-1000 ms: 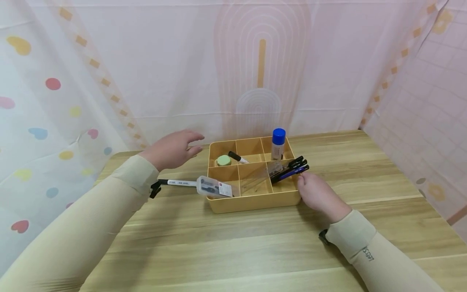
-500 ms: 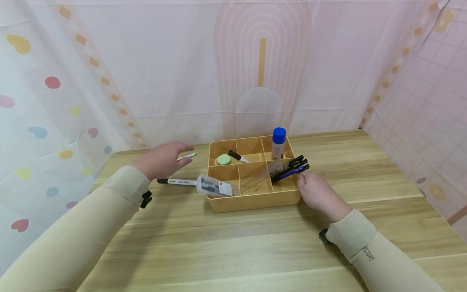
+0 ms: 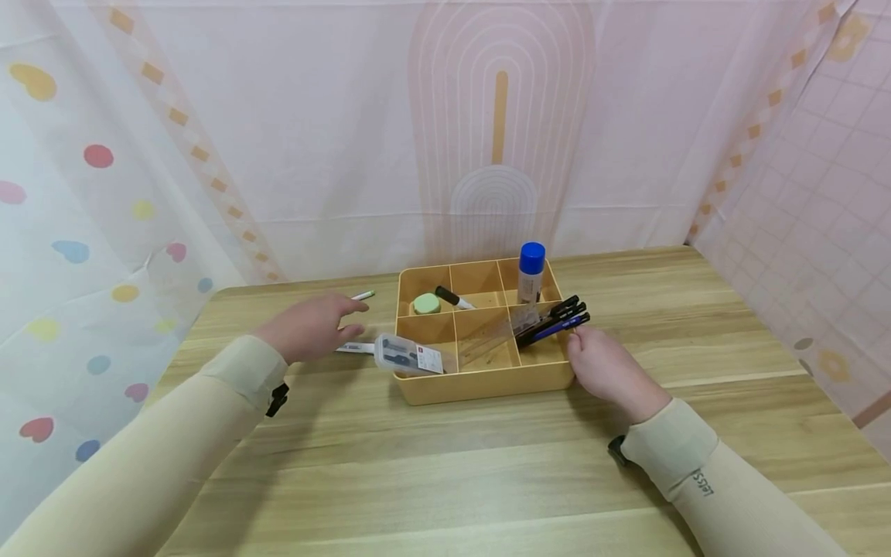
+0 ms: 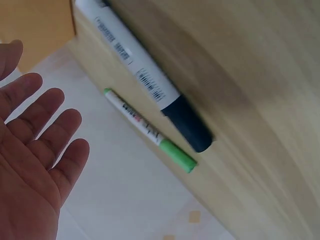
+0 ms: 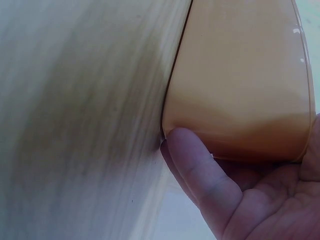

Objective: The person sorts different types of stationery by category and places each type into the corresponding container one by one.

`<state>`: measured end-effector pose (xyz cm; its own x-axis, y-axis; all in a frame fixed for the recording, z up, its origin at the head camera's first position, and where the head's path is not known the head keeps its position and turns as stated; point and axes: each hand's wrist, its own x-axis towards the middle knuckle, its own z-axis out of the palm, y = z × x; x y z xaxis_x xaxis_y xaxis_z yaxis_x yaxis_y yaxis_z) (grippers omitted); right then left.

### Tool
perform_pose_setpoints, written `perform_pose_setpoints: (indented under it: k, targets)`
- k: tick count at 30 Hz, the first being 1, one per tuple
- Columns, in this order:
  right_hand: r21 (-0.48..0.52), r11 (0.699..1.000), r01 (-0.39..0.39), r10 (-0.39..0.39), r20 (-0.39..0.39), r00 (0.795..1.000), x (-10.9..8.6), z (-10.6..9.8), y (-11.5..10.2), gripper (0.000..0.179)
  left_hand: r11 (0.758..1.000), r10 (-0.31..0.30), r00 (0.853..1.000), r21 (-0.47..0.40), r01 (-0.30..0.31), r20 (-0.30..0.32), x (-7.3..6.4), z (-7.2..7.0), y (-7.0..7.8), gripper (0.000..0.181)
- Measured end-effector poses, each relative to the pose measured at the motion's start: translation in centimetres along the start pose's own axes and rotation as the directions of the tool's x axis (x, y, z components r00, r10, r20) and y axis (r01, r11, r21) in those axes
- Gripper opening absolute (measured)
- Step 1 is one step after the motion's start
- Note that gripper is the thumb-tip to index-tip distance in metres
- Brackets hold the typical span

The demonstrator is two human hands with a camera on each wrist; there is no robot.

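My left hand [image 3: 299, 329] hovers over the table left of the yellow divided organizer box [image 3: 487, 384], fingers relaxed and holding nothing. Beneath it lies a thick white marker [image 4: 135, 57] with a black cap, partly hidden by the hand in the head view. Beside that marker is a thinner white pen [image 4: 142, 125] with a green cap, touched by nothing. At the box's front right corner, my right hand [image 3: 604, 370] grips the box, its fingertips [image 5: 187, 145] at the bottom edge and the thumb up by the rim.
Inside the box are a blue-capped glue stick [image 3: 531, 271], several dark pens [image 3: 553, 321], a light green rounded item [image 3: 427, 303] and a black-capped marker [image 3: 455, 298]. A clear plastic case [image 3: 407, 356] leans over the front left rim. Patterned cloth [image 3: 334, 155] hangs behind the table.
My left hand has drawn back and down from beside the box's far left corner, uncovering the green-capped pen and now covering part of the thick marker. The right hand stays on the box.
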<state>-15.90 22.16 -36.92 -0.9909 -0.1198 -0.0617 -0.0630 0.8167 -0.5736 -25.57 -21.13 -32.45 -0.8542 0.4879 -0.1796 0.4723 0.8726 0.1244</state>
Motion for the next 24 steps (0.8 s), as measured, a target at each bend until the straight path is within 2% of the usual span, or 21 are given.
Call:
perform_pose_setpoints:
  k: [4,10,19,24]
  targets:
    - [-0.008,1.000,0.004,-0.004,-0.006,1.000,0.0,0.0,0.0,0.035,1.000,-0.008,1.000,0.004,0.008,0.015,0.0,0.8,-0.1,0.047]
    - [0.003,1.000,-0.001,0.001,0.000,1.000,0.0,0.0,0.0,0.035,0.999,0.025,1.000,0.026,-0.025,-0.005,0.1,1.7,-0.4,0.042]
    - [0.009,1.000,-0.012,0.012,0.006,1.000,-0.1,-0.1,-0.1,0.035,0.999,0.037,0.999,0.005,-0.037,0.003,-0.2,2.2,-0.5,0.038]
    - [0.006,1.000,-0.015,0.015,0.009,1.000,-0.1,-0.1,-0.1,0.035,0.998,0.056,0.998,0.005,-0.055,-0.005,-0.2,2.6,-0.8,0.029]
